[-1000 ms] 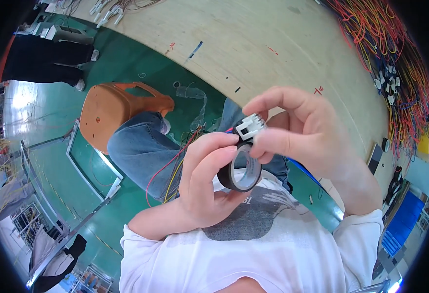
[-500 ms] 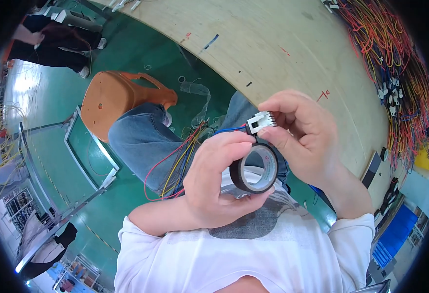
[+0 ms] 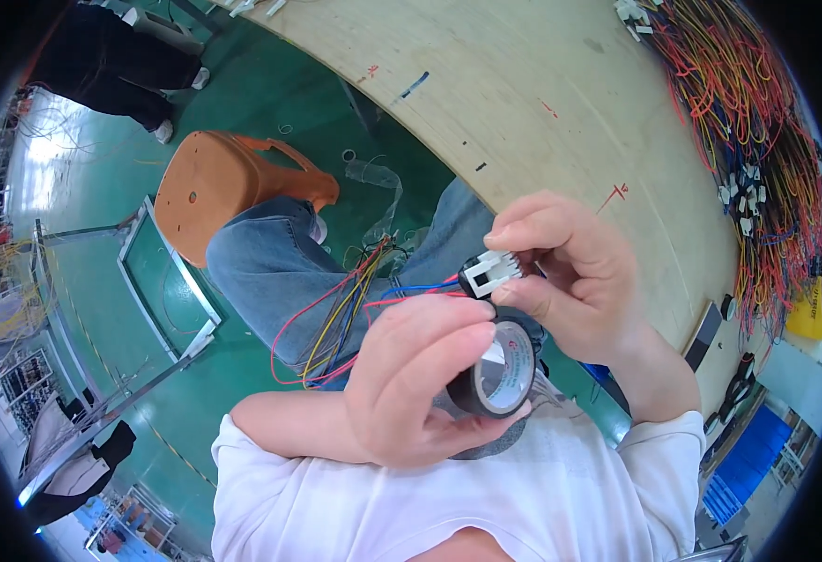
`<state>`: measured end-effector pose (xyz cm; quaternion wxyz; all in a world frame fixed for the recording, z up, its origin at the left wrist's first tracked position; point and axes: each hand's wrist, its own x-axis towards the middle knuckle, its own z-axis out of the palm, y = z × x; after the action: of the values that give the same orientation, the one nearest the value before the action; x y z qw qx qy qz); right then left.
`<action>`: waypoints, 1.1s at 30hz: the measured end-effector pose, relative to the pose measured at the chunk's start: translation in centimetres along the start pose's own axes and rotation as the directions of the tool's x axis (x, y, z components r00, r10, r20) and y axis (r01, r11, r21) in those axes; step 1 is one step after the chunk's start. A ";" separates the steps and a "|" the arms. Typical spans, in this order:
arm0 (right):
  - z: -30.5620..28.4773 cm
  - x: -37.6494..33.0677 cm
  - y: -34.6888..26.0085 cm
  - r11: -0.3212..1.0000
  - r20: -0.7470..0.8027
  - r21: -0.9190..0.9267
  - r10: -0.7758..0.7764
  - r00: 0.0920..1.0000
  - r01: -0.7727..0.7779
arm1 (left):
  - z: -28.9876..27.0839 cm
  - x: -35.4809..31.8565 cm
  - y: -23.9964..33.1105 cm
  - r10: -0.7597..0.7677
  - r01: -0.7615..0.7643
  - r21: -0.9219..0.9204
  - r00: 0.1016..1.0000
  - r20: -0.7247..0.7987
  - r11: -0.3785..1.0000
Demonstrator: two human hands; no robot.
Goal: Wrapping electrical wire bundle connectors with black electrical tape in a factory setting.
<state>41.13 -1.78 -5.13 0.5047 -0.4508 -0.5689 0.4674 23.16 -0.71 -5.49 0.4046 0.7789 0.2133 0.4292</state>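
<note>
My left hand (image 3: 420,379) is closed round a roll of black electrical tape (image 3: 503,370), its thumb under the roll and fingers over the top. Just above, my right hand (image 3: 570,267) pinches a white plastic wire connector (image 3: 493,273) between thumb and forefinger. Black tape wraps the connector's left end, where red and blue wires (image 3: 420,289) run out to the left. A loose bunch of red, yellow and black wires (image 3: 345,309) hangs over my lap beyond the left hand. Whether the tape roll is joined to the connector is hard to see.
A pale wooden table (image 3: 542,112) curves past on the right, with a big heap of coloured wires (image 3: 739,122) on it. An orange stool (image 3: 205,197) stands to the left on the green floor, near a metal frame (image 3: 172,281). Another person (image 3: 111,66) stands far left.
The tape roll and my left hand have moved down, and the roll has turned. The connector has dropped slightly and tilted, still pinched in my right hand.
</note>
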 end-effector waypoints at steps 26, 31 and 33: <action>0.9 -0.2 0.1 0.928 -0.074 0.264 0.291 0.954 -0.262 | 1.0 0.1 -2.8 0.307 -0.337 0.435 0.941 0.141 0.835; 0.3 0.5 -0.2 0.894 -0.024 0.361 0.293 0.956 -0.265 | -0.1 1.5 -4.4 0.338 -0.301 0.323 0.939 -0.065 0.897; 0.3 1.1 -0.1 0.906 0.004 0.351 0.253 0.968 -0.238 | -0.6 2.7 -3.7 -0.005 0.052 0.252 0.983 -0.182 0.966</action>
<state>40.78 -0.68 -4.86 0.5255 -0.4317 -0.4051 0.6110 24.19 3.54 -6.93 0.2860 0.7793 0.3138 0.4609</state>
